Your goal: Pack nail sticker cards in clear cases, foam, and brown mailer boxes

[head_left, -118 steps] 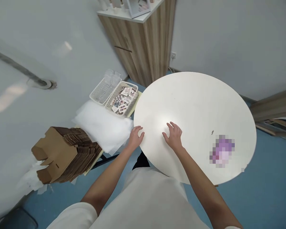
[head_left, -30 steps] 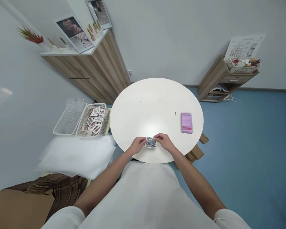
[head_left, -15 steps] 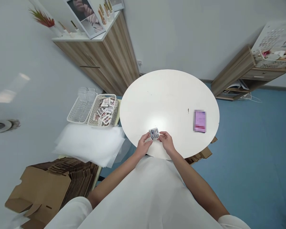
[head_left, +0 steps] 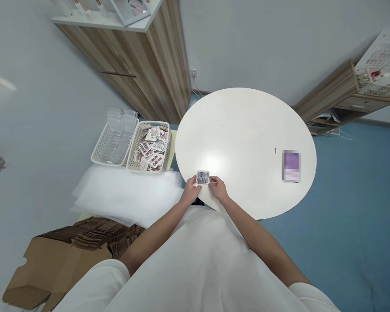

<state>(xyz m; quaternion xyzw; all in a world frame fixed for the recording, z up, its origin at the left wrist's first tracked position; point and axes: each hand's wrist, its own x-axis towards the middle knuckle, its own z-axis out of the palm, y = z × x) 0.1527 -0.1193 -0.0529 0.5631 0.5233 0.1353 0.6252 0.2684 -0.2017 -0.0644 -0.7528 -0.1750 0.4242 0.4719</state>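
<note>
At the lower left, a stack of folded brown cardboard [head_left: 56,264] stands, its near piece showing cut flaps. Above it, a pile of white translucent sheets [head_left: 126,190] lies flat, its right side reaching near the tabletop [head_left: 247,130]. Behind the sheets, a white perforated basket [head_left: 98,151] contains clear plastic trays [head_left: 117,141]. Immediately to its right, a second basket [head_left: 167,154] contains loose printed cards [head_left: 152,147], stacked at various angles. A wood-grain cabinet [head_left: 123,56] stands behind both baskets.

The left hand [head_left: 190,190] grips the left edge of a small rectangular card [head_left: 203,177] bearing rows of dark, glossy oval pieces. The card is located between the two hands, at the near left part of the round white tabletop; contact with the surface cannot be determined. The right hand [head_left: 218,189] pinches the card at its right edge, fingers drawn together. Further right, a pixelated purple rectangular item [head_left: 291,167] rests on the tabletop, well apart from the hands. At the far right, a wood-grain shelf unit [head_left: 331,93] stands on the blue floor [head_left: 354,195]
</note>
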